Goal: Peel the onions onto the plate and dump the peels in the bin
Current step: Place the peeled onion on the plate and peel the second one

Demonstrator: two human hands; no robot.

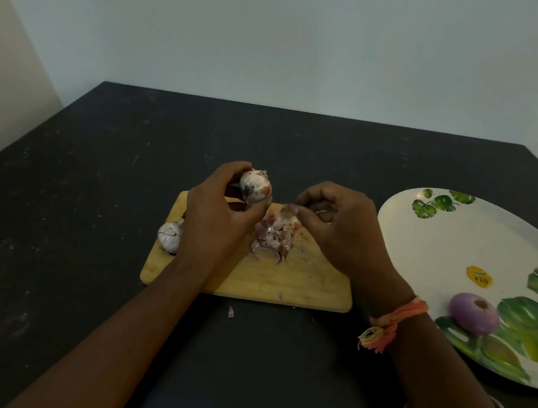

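Observation:
My left hand [217, 212] grips a papery, partly skinned onion [255, 186] above the far edge of the wooden cutting board [301, 283]. My right hand [343, 227] pinches a strip of peel [288, 215] just over the pile of purple peels [273, 238] on the board. A second unpeeled onion [170, 235] lies at the board's left edge. One peeled purple onion [474, 313] sits on the white leaf-patterned plate [453, 248] at the right.
The board and plate rest on a black table [88, 214] against a pale wall. A stray peel scrap [231, 311] lies on the table in front of the board. No bin is in view.

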